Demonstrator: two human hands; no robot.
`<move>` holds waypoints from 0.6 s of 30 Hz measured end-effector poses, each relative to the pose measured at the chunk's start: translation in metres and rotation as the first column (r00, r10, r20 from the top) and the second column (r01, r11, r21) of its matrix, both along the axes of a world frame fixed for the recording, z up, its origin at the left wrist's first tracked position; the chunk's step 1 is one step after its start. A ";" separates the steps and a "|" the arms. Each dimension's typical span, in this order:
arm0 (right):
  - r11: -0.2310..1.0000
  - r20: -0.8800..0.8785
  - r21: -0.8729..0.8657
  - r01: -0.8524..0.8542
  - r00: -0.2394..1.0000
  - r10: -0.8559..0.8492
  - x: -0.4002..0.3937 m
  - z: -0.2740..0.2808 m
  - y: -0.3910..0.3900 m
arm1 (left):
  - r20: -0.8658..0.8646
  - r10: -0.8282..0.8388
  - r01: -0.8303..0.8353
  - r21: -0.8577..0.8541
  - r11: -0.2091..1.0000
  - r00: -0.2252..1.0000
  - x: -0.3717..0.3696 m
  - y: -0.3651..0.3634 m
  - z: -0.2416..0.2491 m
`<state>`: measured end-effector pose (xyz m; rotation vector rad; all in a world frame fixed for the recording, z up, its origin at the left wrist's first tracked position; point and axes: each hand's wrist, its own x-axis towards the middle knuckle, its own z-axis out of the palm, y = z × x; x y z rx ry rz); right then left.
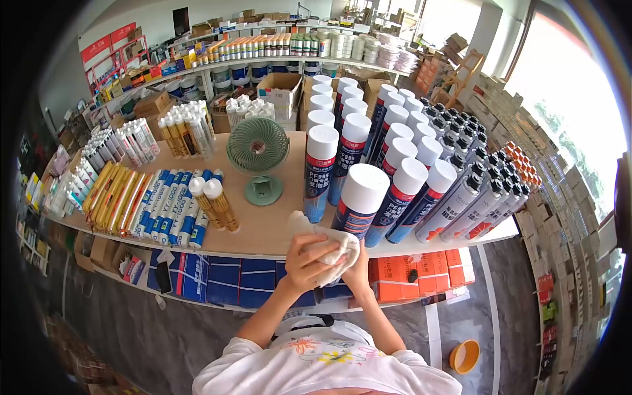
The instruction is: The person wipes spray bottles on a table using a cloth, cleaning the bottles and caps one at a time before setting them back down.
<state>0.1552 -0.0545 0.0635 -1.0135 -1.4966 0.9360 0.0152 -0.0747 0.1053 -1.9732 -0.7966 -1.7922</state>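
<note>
In front of my chest, a blue spray foam can (353, 220) with a white cap is tilted with its cap away from me. My right hand (359, 271) is closed around its lower end, partly hidden behind a cloth. A crumpled white cloth (339, 249) is bunched in my left hand (307, 260), whose fingers curl over it. The cloth presses against the can's lower side. Just beyond stand rows of similar blue cans (322, 164) with white caps on the tabletop (284, 227).
A green desk fan (258, 148) stands left of the cans. Further left lie blue-and-white sealant tubes (172, 204) and gold ones (112, 197). Silver cans with black tops (464, 207) fill the right end. Orange boxes (431, 273) sit below; a yellow bucket (465, 356) is on the floor.
</note>
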 end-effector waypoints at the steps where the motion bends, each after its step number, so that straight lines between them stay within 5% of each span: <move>1: 1.000 -0.001 0.000 0.003 1.000 -0.003 0.003 -0.006 0.004 | -0.057 -0.014 0.013 -0.007 1.000 0.998 0.000 0.000 0.003; 3: 0.986 0.265 0.162 -0.033 0.964 -0.011 0.010 -0.026 0.010 | -0.226 -0.060 0.050 -0.050 0.998 0.972 -0.007 -0.004 0.019; 5: 0.958 0.379 0.286 0.002 0.918 -0.115 0.003 -0.017 0.008 | -0.201 0.094 -0.082 0.070 0.994 0.975 0.000 0.004 0.031; 7: 0.998 0.140 0.068 0.016 0.990 -0.025 -0.007 -0.003 0.001 | 0.012 0.149 -0.149 0.097 0.984 0.989 0.007 0.011 0.043; 9: 0.999 0.132 0.030 -0.017 0.991 0.013 -0.008 0.002 -0.003 | 0.101 0.177 -0.178 0.002 0.984 0.979 0.011 0.010 0.054; 11: 0.999 0.102 0.014 -0.040 0.994 0.039 -0.005 -0.024 0.003 | -0.015 0.120 -0.120 0.027 0.992 0.993 0.006 0.012 0.037; 12: 0.978 0.200 0.210 -0.021 0.980 -0.021 -0.003 -0.025 0.003 | -0.126 0.021 -0.018 0.026 1.000 0.992 -0.003 0.014 0.022; 13: 0.981 0.211 0.191 -0.013 0.977 -0.028 0.001 -0.027 0.002 | -0.237 -0.076 0.082 0.013 0.997 0.968 -0.013 0.015 0.008; 15: 1.000 0.065 -0.025 0.007 0.998 -0.005 0.002 -0.021 0.004 | -0.257 -0.142 0.133 -0.053 0.990 0.956 -0.023 0.016 -0.012; 18: 0.995 0.073 -0.002 0.099 0.993 -0.098 0.001 -0.007 0.005 | -0.093 -0.119 0.096 -0.221 0.971 0.989 -0.040 0.020 -0.027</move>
